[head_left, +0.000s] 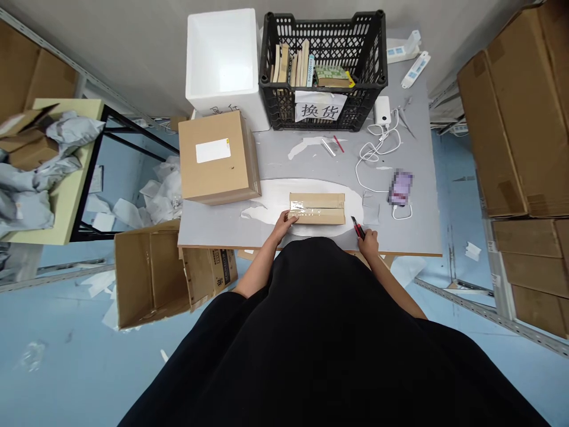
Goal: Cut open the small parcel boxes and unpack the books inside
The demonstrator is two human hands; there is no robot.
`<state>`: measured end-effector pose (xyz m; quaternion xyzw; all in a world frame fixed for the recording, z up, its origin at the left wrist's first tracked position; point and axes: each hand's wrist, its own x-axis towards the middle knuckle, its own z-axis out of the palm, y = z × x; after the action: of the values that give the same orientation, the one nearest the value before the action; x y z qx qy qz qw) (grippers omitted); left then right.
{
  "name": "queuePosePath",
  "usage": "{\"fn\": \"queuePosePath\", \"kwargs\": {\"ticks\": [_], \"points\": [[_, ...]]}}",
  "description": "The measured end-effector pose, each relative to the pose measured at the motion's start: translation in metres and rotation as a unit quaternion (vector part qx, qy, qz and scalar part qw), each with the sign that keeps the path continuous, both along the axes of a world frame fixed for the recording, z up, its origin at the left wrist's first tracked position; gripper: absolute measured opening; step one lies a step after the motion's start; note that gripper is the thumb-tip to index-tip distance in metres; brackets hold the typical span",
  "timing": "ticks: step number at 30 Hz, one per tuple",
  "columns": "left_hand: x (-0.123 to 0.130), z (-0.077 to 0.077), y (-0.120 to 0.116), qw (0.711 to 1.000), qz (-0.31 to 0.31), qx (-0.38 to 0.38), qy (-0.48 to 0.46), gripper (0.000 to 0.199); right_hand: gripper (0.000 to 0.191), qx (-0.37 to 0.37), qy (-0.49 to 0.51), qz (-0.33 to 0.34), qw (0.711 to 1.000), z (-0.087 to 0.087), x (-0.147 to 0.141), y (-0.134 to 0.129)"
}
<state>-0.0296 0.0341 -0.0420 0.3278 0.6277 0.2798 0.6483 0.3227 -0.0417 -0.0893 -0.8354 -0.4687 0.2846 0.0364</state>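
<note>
Taped cardboard box (317, 209) lying near centre of grey table's (415, 234) near edge, steadied by left hand (284, 226), pressed open on its left end, not gripping; right hand (368, 243) clenched around red utility knife (358, 228), just right of box.

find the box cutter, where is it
In the head view, the red-handled utility knife is held in the person's right hand, near the front edge of the grey table, just right of the taped cardboard box.
</note>
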Motion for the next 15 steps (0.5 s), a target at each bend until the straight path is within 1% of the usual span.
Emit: {"fn": "queuePosePath", "kwargs": {"ticks": [2, 4, 5, 7, 9, 11, 13, 15], "points": [[0.002, 0.003, 0.000, 1.000, 0.006, 0.001, 0.004, 0.057, 0.033, 0.033, 0.011, -0.004, 0.999, 0.005, -0.002, 0.004], [0.004, 0.006, 0.000, 1.000, 0.010, -0.001, 0.010, 0.057, 0.036, 0.064, 0.025, -0.002, 0.998, 0.015, 0.000, 0.012], [0.004, 0.007, 0.000, 1.000, 0.011, -0.002, 0.012, 0.057, 0.038, 0.076, 0.033, 0.006, 0.997, 0.023, 0.002, 0.018], [0.005, 0.006, 0.000, 1.000, 0.013, 0.000, 0.015, 0.058, 0.043, 0.092, 0.047, 0.039, 0.994, 0.045, 0.006, 0.031], [0.005, 0.003, 0.002, 1.000, 0.013, 0.016, 0.014, 0.061, 0.046, 0.112, 0.046, 0.118, 0.986, 0.074, 0.004, 0.046], [0.003, -0.002, 0.003, 0.999, 0.011, 0.051, 0.012, 0.066, 0.047, 0.115, 0.033, 0.206, 0.971, 0.105, -0.006, 0.060], [0.001, -0.006, 0.006, 0.996, 0.005, 0.083, 0.014, 0.072, 0.049, 0.101, 0.006, 0.293, 0.951, 0.133, -0.025, 0.073], [0.000, -0.009, 0.008, 0.995, 0.000, 0.098, 0.022, 0.077, 0.050, 0.063, -0.042, 0.376, 0.924, 0.155, -0.051, 0.085]]}}
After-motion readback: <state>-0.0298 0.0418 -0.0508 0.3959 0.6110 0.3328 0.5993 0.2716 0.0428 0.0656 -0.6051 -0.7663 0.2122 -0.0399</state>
